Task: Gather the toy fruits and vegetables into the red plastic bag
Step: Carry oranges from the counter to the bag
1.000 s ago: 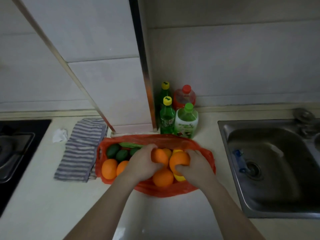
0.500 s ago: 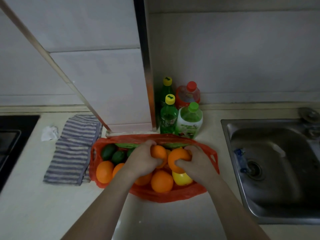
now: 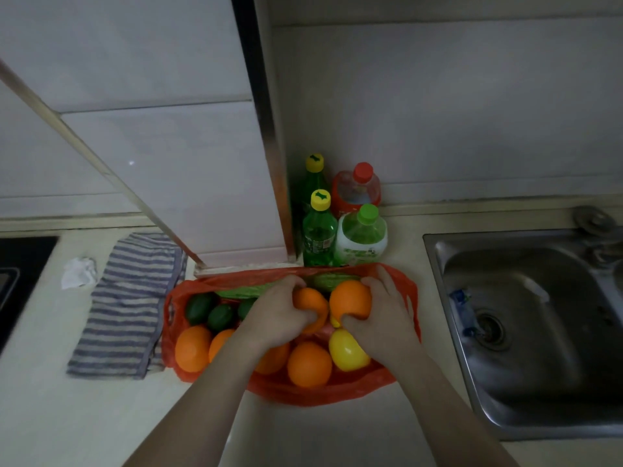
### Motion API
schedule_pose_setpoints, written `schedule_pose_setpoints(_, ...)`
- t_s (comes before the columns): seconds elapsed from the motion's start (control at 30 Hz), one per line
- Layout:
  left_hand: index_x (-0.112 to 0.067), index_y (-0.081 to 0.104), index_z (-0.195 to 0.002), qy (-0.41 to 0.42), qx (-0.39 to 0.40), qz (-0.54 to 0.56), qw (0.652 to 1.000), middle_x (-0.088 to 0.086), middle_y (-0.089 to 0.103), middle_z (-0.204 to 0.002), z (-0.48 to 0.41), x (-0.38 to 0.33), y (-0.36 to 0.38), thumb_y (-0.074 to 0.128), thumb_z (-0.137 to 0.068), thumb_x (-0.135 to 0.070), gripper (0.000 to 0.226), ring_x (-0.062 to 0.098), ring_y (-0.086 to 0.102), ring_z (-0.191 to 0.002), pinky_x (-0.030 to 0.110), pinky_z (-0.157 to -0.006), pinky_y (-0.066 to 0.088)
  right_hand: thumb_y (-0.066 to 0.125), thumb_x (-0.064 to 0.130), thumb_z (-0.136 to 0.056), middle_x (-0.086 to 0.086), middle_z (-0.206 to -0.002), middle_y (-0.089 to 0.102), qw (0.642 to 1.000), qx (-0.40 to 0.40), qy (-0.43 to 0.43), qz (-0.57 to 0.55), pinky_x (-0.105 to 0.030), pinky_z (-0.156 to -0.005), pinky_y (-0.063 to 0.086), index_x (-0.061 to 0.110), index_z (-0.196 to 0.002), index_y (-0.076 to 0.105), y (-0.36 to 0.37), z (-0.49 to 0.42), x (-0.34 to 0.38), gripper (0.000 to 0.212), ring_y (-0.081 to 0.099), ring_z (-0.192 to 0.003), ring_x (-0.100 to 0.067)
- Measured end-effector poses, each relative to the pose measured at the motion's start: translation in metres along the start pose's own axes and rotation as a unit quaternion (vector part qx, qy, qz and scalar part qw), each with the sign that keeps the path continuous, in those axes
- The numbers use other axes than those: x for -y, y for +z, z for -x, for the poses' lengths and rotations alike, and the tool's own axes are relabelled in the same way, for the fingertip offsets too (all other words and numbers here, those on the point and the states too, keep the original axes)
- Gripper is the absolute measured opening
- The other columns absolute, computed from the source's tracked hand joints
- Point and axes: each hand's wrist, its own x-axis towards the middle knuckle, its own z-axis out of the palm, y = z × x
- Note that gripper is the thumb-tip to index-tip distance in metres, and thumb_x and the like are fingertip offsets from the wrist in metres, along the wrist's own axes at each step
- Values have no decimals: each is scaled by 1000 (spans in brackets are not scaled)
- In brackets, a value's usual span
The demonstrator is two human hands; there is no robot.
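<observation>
Countertop (image 3: pixel 84 416), oranges (image 3: pixel 350 299) in hands (image 3: pixel 276 318) over red bag (image 3: pixel 320 392)

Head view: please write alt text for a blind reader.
The left hand grips one toy orange and the right hand another, over an open red plastic bag on a kitchen counter. More oranges, a yellow lemon and green fruits lie in the bag; a sink is on the right.

Dim light: white tiled wall (image 3: pixel 438 112) with jutting white column (image 3: pixel 188 170), cream surface (image 3: pixel 67 416), steel sink (image 3: pixel 526 332) at right, black hob (image 3: pixel 20 261) far left, striped cloth (image 3: pixel 128 305), four bottles (image 3: pixel 320 234) beside the column.
</observation>
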Motion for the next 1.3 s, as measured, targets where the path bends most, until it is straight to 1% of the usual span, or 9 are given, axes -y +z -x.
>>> schedule_pose_setpoints(0.13,-30,48,-124,11,-6,6,1000,-1,62,-84,-8,-4,-4,71,-77,-32,52,13,58,-57,30,-49,45,70,38,-74,1,-158,11,1000,-5,-6,-2,-32,-102,31,22,-140,37,4,-2,-4,76,28,-138,-21)
schedule_pose_setpoints(0.23,-31,48,-118,22,-30,12,999,0,62,-80,-13,-5,-6,72,-75,-29,49,16,60,-57,31,-47,44,70,35,-74,-1,-157,12,1000,-17,-7,-2,-33,-105,28,22,-140,36,6,-5,-5,76,27,-138,-22)
schedule_pose_setpoints(0.33,-33,47,-115,54,-62,5,997,-2,60,-97,-20,-1,-3,74,-70,-32,53,18,60,-80,29,-58,44,71,30,-73,-1,-157,15,1000,-26,-14,-3,-35,-106,32,22,-139,37,9,-9,-7,74,31,-135,-24)
schedule_pose_setpoints(0.43,-30,48,-121,84,-86,-2,993,-8,50,-110,-22,-1,5,75,-73,-27,55,18,49,-105,30,-77,43,72,27,-75,0,-155,16,999,-35,-25,3,-34,-106,32,23,-138,38,14,-10,-9,72,30,-134,-24)
schedule_pose_setpoints(0.57,-24,47,-129,107,-106,-33,988,-5,48,-128,-18,2,14,73,-78,-18,57,17,39,-120,29,-92,39,73,22,-77,0,-151,22,997,-58,-39,12,-29,-103,31,23,-138,39,18,-10,-11,70,32,-132,-22)
schedule_pose_setpoints(0.73,-23,49,-127,142,-117,-48,982,-4,46,-135,-16,6,19,73,-77,-15,56,16,37,-122,25,-92,33,72,21,-78,-2,-133,32,996,-77,-47,9,-37,-99,44,22,-140,40,22,-9,-12,71,40,-121,-22)
schedule_pose_setpoints(0.97,-22,47,-133,181,-117,-87,973,-1,43,-143,-13,7,22,71,-79,-17,58,20,34,-128,35,-104,37,68,18,-80,-7,-136,35,993,-72,-67,72,-33,-101,36,18,-143,37,23,-8,-9,70,38,-122,-25)
schedule_pose_setpoints(1.1,-19,42,-141,191,-116,-121,967,0,38,-149,-12,9,23,70,-83,-22,65,21,29,-134,32,-109,31,66,18,-80,-8,-138,35,991,-68,-60,94,-35,-102,37,18,-143,35,24,-5,-7,70,38,-123,-26)
schedule_pose_setpoints(1.3,-20,36,-145,210,-114,-180,954,1,33,-153,-11,9,22,68,-83,-30,70,22,29,-136,33,-111,29,64,17,-81,-13,-141,35,988,-56,-61,131,-37,-103,36,14,-144,33,20,-4,-3,70,38,-125,-30)
